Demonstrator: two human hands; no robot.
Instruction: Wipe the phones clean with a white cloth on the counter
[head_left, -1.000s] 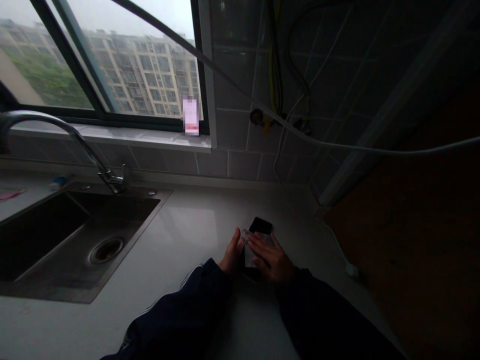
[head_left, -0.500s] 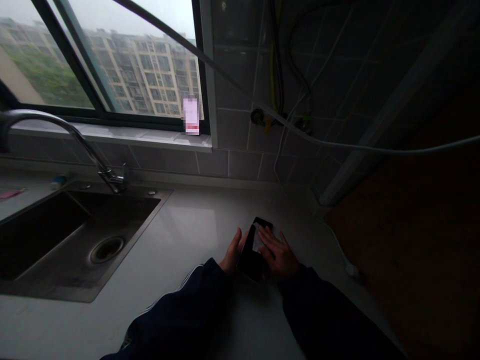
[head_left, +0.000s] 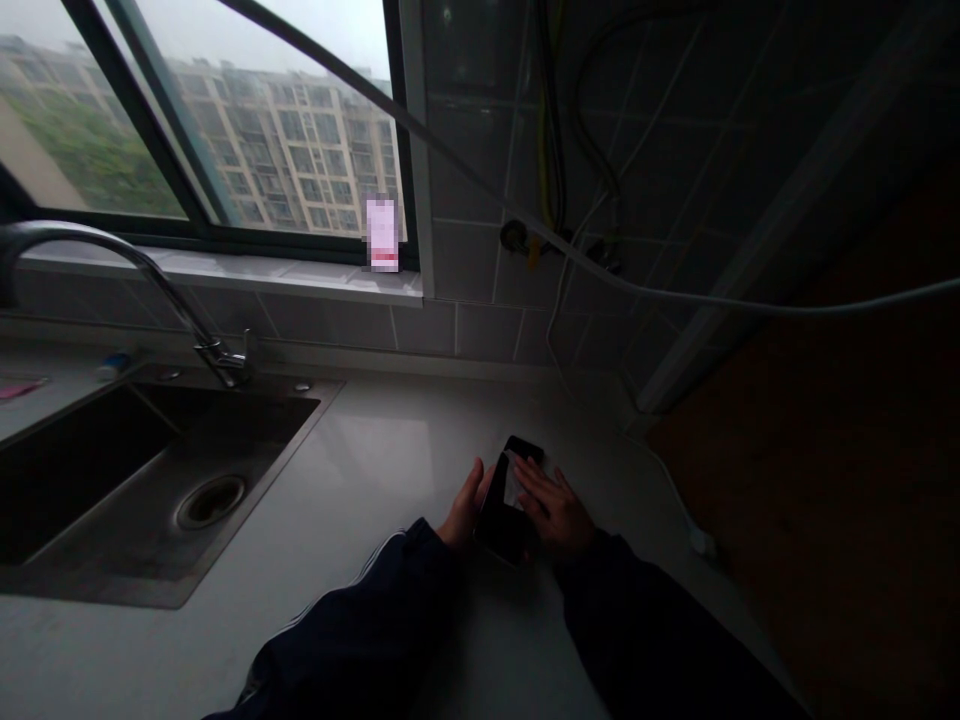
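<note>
"Head view: what do your hands have?"
"Your left hand (head_left: 465,508) grips the phone (head_left: 499,528) over the surface (head_left: 375,500); your right hand (head_left: 561,510) is open, fingers on the pale sheet (head_left: 514,488) covering part of it."
"And around you?"
"Dim room: sink (head_left: 259,480) at left, window (head_left: 277,130) ahead. On the sill (head_left: 300,277), the pink item (head_left: 383,235) is too blurred to read."

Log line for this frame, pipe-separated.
left hand: at phone's left edge | right hand: fingers on pale sheet over phone | phone: dark-faced, above counter | sink: left
</note>
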